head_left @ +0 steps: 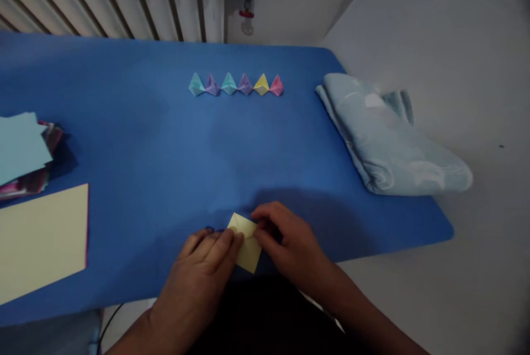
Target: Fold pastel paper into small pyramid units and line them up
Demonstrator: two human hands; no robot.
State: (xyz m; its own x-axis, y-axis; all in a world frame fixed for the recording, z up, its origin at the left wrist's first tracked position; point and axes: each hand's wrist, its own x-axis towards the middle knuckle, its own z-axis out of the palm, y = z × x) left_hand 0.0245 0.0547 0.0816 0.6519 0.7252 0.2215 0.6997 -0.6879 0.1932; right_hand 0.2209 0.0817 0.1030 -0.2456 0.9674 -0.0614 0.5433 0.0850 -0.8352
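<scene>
A small square of folded yellow paper lies near the front edge of the blue table, with crease lines meeting around its middle. My left hand rests on its left side, fingers close together and their tips holding it down. At the right corner of the paper, my right hand is closed, with thumb and forefinger pinching the edge. The fingertips partly cover both sides of the paper.
Several small folded paper pieces, one a yellow one, stand in a row at the back. A large pale yellow sheet and a stack of light blue paper lie left. A folded blue cloth is at right. Behind the table stands a radiator.
</scene>
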